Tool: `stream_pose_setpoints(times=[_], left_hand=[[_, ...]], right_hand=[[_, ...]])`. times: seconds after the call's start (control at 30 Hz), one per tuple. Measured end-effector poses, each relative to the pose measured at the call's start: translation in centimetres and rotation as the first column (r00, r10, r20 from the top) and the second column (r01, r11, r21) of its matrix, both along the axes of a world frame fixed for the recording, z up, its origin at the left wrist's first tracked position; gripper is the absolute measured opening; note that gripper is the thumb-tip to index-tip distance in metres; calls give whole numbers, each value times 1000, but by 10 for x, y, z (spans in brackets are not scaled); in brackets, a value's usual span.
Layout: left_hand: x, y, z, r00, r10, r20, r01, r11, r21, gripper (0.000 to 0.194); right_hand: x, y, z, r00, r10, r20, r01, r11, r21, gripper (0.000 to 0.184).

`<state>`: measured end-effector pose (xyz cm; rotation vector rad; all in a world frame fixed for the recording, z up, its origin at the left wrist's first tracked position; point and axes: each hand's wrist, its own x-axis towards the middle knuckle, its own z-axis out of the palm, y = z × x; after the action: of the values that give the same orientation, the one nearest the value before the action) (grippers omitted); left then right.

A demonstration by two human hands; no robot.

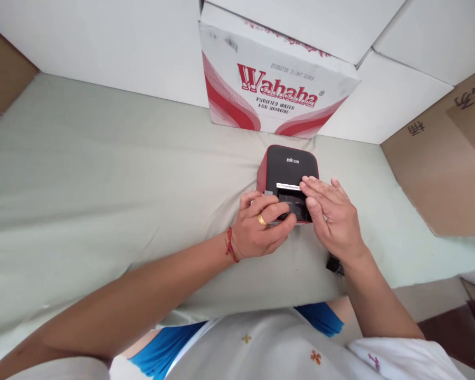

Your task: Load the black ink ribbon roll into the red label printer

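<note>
A small boxy machine [291, 168] with a black top and red sides sits on the cloth-covered surface. It has a light logo, a narrow white label strip and a dark glossy recess [295, 203] at its front. My left hand [261, 224], with a gold ring and a red string bracelet, is curled over the machine's front left edge, fingers bent at the recess. Stretched fingers of my right hand [332, 214] rest on the top's right edge by the label strip, the thumb beside the recess. My hands hide part of the front.
A white and red Wahaha water carton [277, 84] stands just behind the machine. White boxes or panels [122, 47] line the back. At the right is a brown cardboard box [439, 174]. A small black object [334, 264] lies by my right wrist. Pale green cloth [103, 174] covers the surface.
</note>
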<state>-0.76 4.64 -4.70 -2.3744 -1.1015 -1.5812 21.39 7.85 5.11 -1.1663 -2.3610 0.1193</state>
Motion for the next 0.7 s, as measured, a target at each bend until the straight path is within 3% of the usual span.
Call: stream_pose_setpoints(times=[0.2,0.37,0.5,0.6,0.7], left_hand=[[3,0,12,996,23,82,-31,995,95,28],[-9,14,16,917,103,384,-23,978,-208,31],[-21,34,3,778,162,607,176,872,-458,47],[-27,44,-8,749,85,657,344,798,-495,68],[-33,49,-14,751,-13,661,444,750,-490,89]], right_hand=[[-2,1,-3,1000,-25,-9,24,999,-37,40],[-8,-1,-21,973,-16,-230,26,999,43,39],[-9,-13,-28,973,83,-216,-47,985,168,36],[-12,-21,-32,967,156,-200,-92,951,296,37],[-15,-23,-34,964,182,-192,-109,934,339,38]])
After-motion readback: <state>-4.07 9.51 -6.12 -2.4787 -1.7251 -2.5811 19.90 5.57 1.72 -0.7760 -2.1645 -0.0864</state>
